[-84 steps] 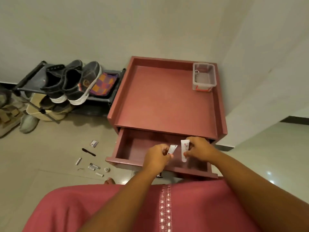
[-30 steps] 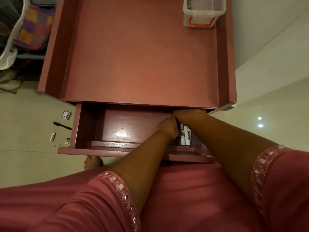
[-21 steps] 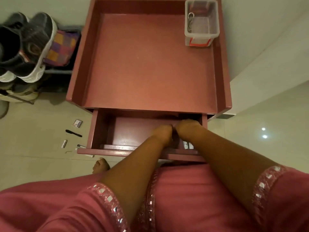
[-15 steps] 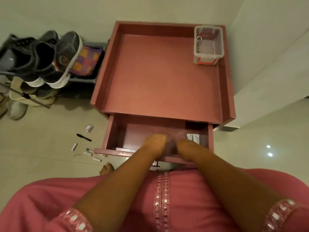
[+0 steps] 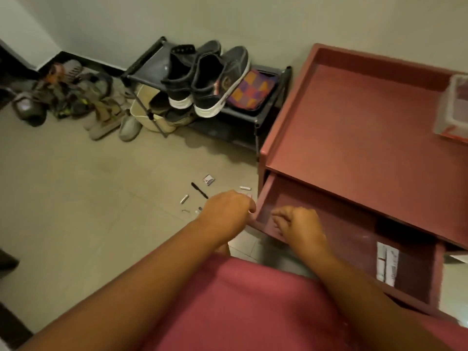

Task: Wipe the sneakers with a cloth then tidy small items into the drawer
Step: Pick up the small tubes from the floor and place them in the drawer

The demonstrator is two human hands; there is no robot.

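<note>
- Drawer (image 5: 354,239) pulled open so small items can drop in — two flat packets (image 5: 386,267) lie at its far right end, well to the right of both hands.
- Left hand (image 5: 228,211) reaches out over the floor, fingers loosely curled, holding nothing; the scattered bits — black stick (image 5: 199,190), small tube (image 5: 184,198), little box (image 5: 209,179) — lie just beyond it.
- Right hand (image 5: 298,226) hovers relaxed over the drawer's left end, holding nothing.
- Sneakers (image 5: 202,79) sit on the rack (image 5: 253,115), well beyond either hand.

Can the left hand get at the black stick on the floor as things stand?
Probably yes. The left hand hovers over the floor close beside the black stick, holding nothing that shows, and only bare tile and a few small items lie between them; the open drawer stays off to the hand's right.
</note>
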